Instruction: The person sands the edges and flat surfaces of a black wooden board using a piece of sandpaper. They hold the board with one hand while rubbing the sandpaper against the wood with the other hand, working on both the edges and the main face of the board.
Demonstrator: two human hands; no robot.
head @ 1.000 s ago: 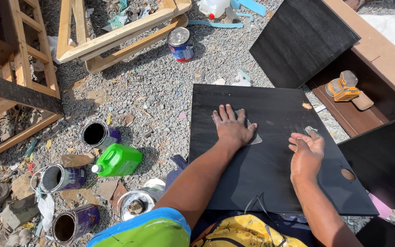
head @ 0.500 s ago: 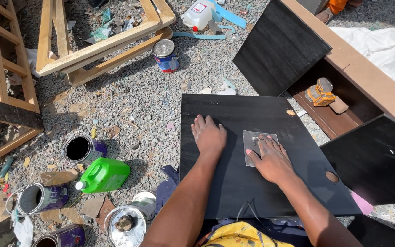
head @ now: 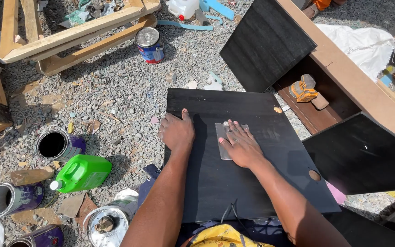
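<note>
A black painted board (head: 216, 183) lies flat on the gravel in front of me. My left hand (head: 177, 131) grips its left edge, fingers curled over the side. My right hand (head: 239, 145) presses flat on a grey sheet of sandpaper (head: 224, 133) near the board's middle, fingers spread over it. A dusty pale streak shows on the board to the right of the sandpaper.
Open paint cans (head: 56, 143) (head: 6, 199) (head: 108, 224) and a green jug (head: 81, 173) lie at the left. A sealed can (head: 150, 45) and wooden frames (head: 69, 32) are behind. A brown cabinet (head: 353, 87) with black doors (head: 267, 42) (head: 362, 160) holds an orange sander (head: 303, 88).
My right hand with the sandpaper has slid left across the board. My left hand has shifted from the board's top surface to its left edge.
</note>
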